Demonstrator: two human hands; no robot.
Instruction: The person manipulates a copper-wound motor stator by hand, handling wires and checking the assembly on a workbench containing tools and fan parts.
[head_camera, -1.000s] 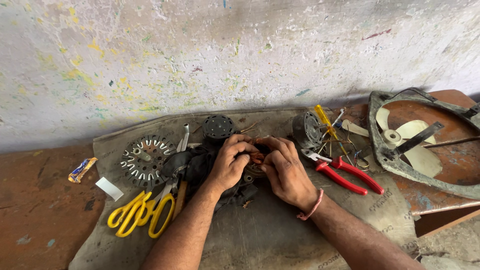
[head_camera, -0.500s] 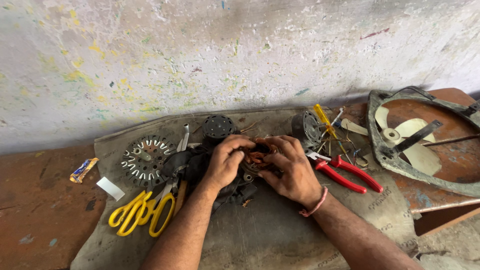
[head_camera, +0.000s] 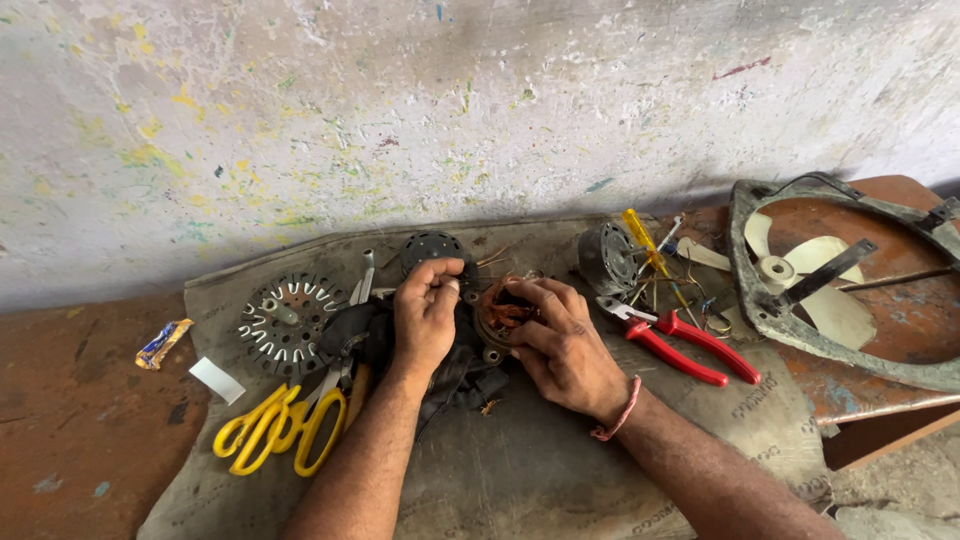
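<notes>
Change since earlier: left hand (head_camera: 425, 315) lifted slightly, fingertips now pinched above the work; right hand (head_camera: 560, 340) much as before on the stator.
Mat: grey sack mat (head_camera: 520, 470) spread over the counter (head_camera: 70, 420), forearms reaching across it from the near edge.
Scissors: yellow-handled scissors (head_camera: 275, 430) lying left of the left forearm, blades pointing up toward the dark cloth (head_camera: 455, 375).
Left hand: narrow pinch, thumb against fingertips, apparently on a fine wire; too small to confirm.
Right hand: curled around the copper-wound motor stator (head_camera: 500, 315), fingers pressing on the winding.
Stator position: mid-mat, between both hands, resting on the dark cloth.
Step in hand: judged to be working a winding lead free of, or into, the coil.
Next move calls for: steady hold by the right hand and a light, even pull from the pinch, so the thin wire does not snap or kink.
Left side: slotted round motor plate (head_camera: 285, 320), white slip and a wrapper beyond it.
Right side: red-handled pliers (head_camera: 685, 345), yellow screwdriver (head_camera: 645, 240), grey motor housing (head_camera: 607, 258).
Far right: fan frame with cream blades (head_camera: 800, 280).
Far: paint-flecked wall (head_camera: 400, 100).
</notes>
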